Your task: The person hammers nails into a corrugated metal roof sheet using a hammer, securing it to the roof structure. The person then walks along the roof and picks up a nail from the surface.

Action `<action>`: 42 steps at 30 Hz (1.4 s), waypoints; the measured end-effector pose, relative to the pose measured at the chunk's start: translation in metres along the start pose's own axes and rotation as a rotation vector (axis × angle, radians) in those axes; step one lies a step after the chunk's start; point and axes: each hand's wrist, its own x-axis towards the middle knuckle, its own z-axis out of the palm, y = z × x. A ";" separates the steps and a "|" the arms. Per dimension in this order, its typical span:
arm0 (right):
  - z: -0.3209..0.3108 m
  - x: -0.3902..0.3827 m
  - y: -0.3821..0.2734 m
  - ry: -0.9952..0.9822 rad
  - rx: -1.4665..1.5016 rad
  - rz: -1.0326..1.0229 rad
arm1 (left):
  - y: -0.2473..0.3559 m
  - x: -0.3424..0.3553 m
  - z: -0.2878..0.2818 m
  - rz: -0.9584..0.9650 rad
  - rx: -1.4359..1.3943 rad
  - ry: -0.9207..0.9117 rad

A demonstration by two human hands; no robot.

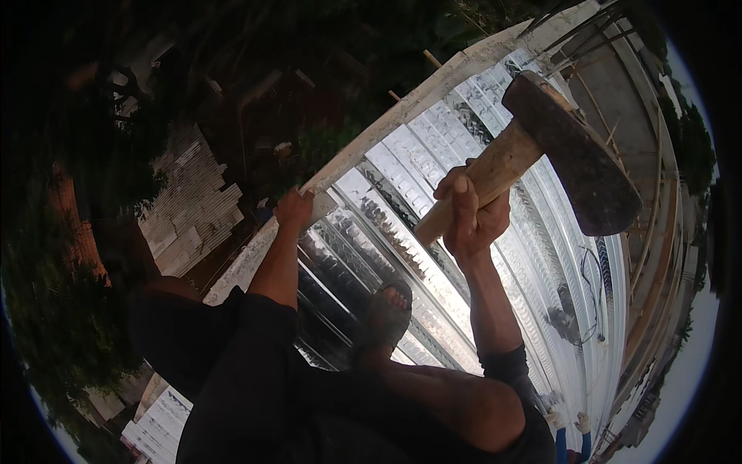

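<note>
My right hand [475, 220] is wrapped round the pale wooden handle [502, 164] of a sledgehammer, raised above the ribbed metal decking. Its big dark, worn steel head [576, 151] points up and to the right. At the rough concrete ledge [363, 147] along the decking's left side, my left hand [294, 207] is down with its fingers curled. Whether it grips the ledge itself or something small there is hidden. Beneath both hands lie the shiny silver decking sheets [421, 271], with raised ribs and embossed rows.
My sandalled foot [389, 309] stands on the decking. Beyond the ledge, the ground drops away to corrugated roofing [189, 201] and trees. A dark cable [591, 290] lies on the sheets at right. Another person's gloved hands [581, 422] show at lower right, near wooden formwork [657, 286].
</note>
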 end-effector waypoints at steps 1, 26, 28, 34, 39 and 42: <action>0.006 0.003 -0.012 0.128 0.220 -0.107 | 0.000 0.002 0.000 -0.005 0.011 0.001; 0.032 -0.085 0.175 -0.533 -0.654 0.459 | 0.008 -0.003 -0.008 -0.046 0.046 -0.014; 0.022 -0.069 0.123 -0.464 -0.629 0.445 | 0.019 0.000 -0.017 -0.030 0.010 -0.024; 0.005 -0.019 0.012 0.075 0.108 -0.129 | 0.012 -0.008 -0.008 -0.063 0.049 -0.018; 0.012 -0.132 0.182 -0.684 -0.745 0.454 | 0.018 -0.003 -0.006 -0.001 0.040 -0.025; 0.016 -0.132 0.169 -0.632 -0.690 0.491 | 0.018 -0.009 -0.005 -0.005 0.084 -0.045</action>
